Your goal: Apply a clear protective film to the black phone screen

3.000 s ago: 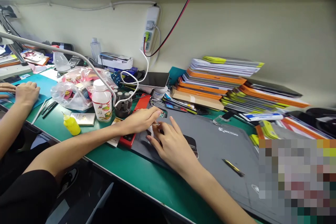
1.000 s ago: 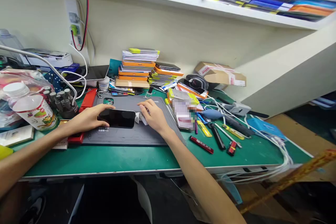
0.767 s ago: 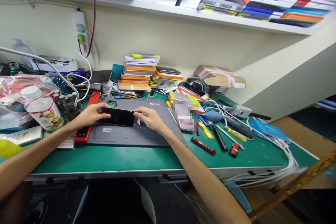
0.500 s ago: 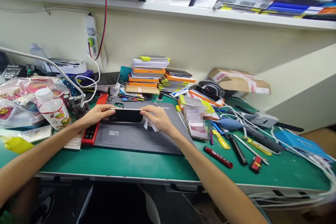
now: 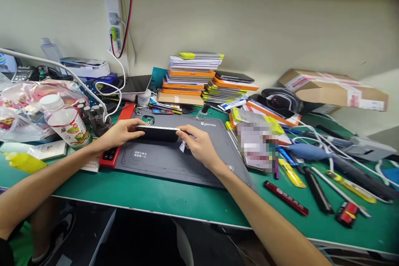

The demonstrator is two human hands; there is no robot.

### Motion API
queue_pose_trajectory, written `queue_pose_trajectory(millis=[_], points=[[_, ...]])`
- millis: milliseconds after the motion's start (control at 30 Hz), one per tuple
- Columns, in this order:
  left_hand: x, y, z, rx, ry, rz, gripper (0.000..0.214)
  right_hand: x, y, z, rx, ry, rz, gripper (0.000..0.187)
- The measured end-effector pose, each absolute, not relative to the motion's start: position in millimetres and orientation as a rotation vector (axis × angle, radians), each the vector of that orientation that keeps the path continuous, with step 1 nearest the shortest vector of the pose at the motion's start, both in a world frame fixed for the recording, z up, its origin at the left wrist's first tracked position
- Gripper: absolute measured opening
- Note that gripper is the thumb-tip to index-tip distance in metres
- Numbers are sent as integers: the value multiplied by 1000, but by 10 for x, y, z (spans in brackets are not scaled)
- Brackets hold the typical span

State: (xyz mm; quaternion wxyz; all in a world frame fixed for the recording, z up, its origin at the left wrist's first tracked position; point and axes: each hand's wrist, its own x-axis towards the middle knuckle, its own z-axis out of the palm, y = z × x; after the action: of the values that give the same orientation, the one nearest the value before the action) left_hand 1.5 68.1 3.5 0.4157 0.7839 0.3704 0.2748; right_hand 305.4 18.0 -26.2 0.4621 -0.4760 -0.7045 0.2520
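A black phone (image 5: 158,134) is held tilted on its long edge above the grey work mat (image 5: 174,162). My left hand (image 5: 120,131) grips its left end with curled fingers. My right hand (image 5: 199,145) grips its right end and also pinches a small white wipe (image 5: 182,146) under the fingers. Both forearms reach in from the lower edge of the view.
A white bottle (image 5: 67,122) and plastic bags stand at the left, with a yellow dropper bottle (image 5: 23,162). Stacked boxes (image 5: 193,79) line the wall. Loose tools (image 5: 314,185), cables and a cardboard box (image 5: 330,89) crowd the right of the green table (image 5: 187,203).
The phone lay flat on the mat a second ago; both hands have lifted it and tipped it onto its edge. The camera view has swung and dropped lower.
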Motion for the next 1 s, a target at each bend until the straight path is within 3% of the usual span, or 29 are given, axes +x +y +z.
queue_pose_trajectory(millis=[700,1000], points=[[-12,655,132,2127,924,429,63,3044,184,-313,-1234,-1633,836,49],[-24,702,150,1923,897,401,73,3055,247,-380,-1231,-1646,860,44]])
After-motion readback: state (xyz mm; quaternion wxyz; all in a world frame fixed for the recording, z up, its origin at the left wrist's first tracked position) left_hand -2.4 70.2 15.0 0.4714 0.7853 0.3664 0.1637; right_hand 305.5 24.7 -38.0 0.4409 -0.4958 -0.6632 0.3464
